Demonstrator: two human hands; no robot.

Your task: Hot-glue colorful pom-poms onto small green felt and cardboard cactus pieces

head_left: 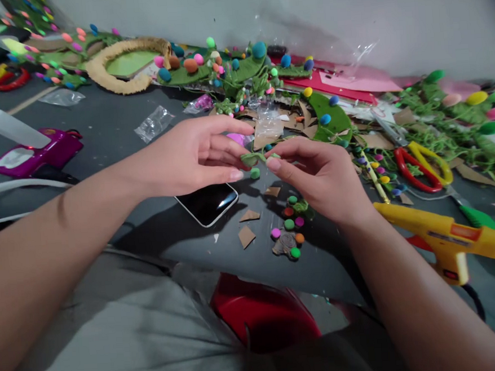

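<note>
Above the dark table, my right hand (318,175) pinches a small green twisted piece (252,160), perhaps felt or pipe cleaner, between thumb and index finger. A green pom-pom (254,173) shows just under that piece; whether it is attached I cannot tell. My left hand (203,154) reaches in from the other side with fingers apart, their tips close to the green piece. Below my left hand lies a phone (208,204) with a dark screen. Nearer to me rests a small grey coiled piece (285,242) ringed by several coloured pom-poms.
A yellow glue gun (450,236) lies at right, near red-and-yellow scissors (424,167). At left sits a purple device (37,152). Felt leaves with pom-poms (239,73), a tan ring (129,66) and plastic bags (154,123) line the back. Cardboard scraps (246,236) lie in front.
</note>
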